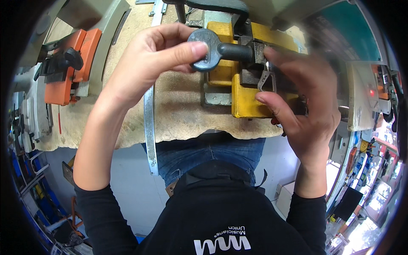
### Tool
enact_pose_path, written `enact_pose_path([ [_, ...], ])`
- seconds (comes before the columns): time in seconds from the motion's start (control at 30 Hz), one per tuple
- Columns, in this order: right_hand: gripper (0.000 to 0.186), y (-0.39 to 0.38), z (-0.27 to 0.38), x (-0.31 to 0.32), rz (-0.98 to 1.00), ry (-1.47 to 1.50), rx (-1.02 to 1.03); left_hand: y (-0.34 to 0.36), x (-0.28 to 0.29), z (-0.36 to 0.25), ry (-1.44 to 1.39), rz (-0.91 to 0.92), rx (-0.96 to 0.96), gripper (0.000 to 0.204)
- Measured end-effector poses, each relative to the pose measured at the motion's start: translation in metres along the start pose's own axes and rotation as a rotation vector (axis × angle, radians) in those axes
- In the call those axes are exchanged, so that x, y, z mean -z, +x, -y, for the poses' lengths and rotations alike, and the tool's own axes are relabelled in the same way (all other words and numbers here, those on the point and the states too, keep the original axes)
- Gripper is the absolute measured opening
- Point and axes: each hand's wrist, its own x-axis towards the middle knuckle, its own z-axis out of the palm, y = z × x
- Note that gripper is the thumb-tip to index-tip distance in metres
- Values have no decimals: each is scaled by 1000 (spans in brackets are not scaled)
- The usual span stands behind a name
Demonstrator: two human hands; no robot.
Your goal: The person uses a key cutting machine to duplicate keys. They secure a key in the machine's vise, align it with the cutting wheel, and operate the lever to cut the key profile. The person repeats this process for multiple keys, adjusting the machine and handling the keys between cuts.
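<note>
My left hand [153,59] grips a dark round knob [208,61] on a short cylindrical shaft, with its thumb pressed on the knob's face. The shaft runs into a dark metal block [256,53] on a yellow fixture [244,106]. My right hand [306,93] has its thumb and forefinger at either end of a small silvery metal part [267,83] with an open loop, held upright against the block's right part. Its other fingers are curled and partly hidden behind the hand.
An orange fixture [59,93] with black fittings stands at the left on the worn workbench [174,106]. A long metal strip [149,127] crosses the bench's front edge. A curved black lever [212,7] arches overhead. A teal-fronted machine [340,29] is at the upper right.
</note>
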Motion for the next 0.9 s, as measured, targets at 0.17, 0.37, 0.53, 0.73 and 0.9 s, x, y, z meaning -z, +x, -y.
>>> enact_pose_path([
  [0.17,46,-1,-1,-1,-4,-7,11,10,10,8,833,-146,-963,40],
  [0.37,45,-1,2,-1,-12,30,-24,7,20,4,-31,239,237,53],
  [0.53,44,-1,0,-2,-26,40,-15,6,6,3,448,-24,-519,37],
  [0.73,38,3,-1,-2,-49,-12,53,1,2,6,366,-207,-416,57],
  [0.9,35,3,1,-1,-44,-35,47,5,4,3,31,71,49,51],
])
